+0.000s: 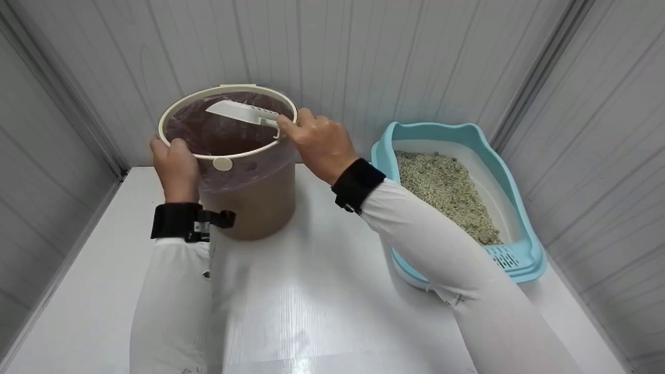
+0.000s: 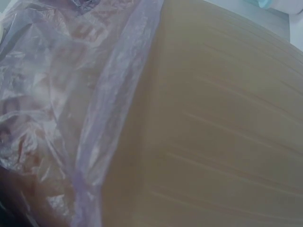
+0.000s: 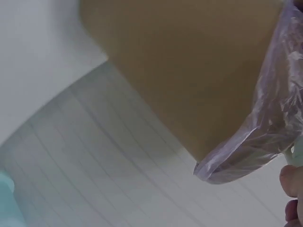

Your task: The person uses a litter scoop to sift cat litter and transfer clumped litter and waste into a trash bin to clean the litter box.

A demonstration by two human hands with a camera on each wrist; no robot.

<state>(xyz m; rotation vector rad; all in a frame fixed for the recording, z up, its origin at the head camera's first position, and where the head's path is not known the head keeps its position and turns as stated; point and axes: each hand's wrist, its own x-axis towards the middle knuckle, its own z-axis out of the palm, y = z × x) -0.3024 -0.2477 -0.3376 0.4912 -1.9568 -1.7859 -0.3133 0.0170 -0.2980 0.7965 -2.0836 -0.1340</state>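
Both hands at the bin [image 1: 244,202]: your left hand [image 1: 174,169] grips its side, your right hand [image 1: 317,143] pinches the scoop [image 1: 236,111] over the bag [image 1: 223,132]. Emptying step, by my reading. Next, tip the scoop without snagging plastic.

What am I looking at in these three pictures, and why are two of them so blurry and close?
No machine here: a person in white sleeves wears three cameras. The wide picture comes from the head camera, looking down at a white table. On it stand a brown bin lined with a thin plastic bag, and a light blue litter tray holding litter. The left hand grips the bin's rim. The right hand pinches a white slotted scoop over the bin's mouth. The other two pictures come from cameras strapped to the wrists, so close that they show mostly the bin's brown wall and bag; the right one catches a few fingers at its edge.
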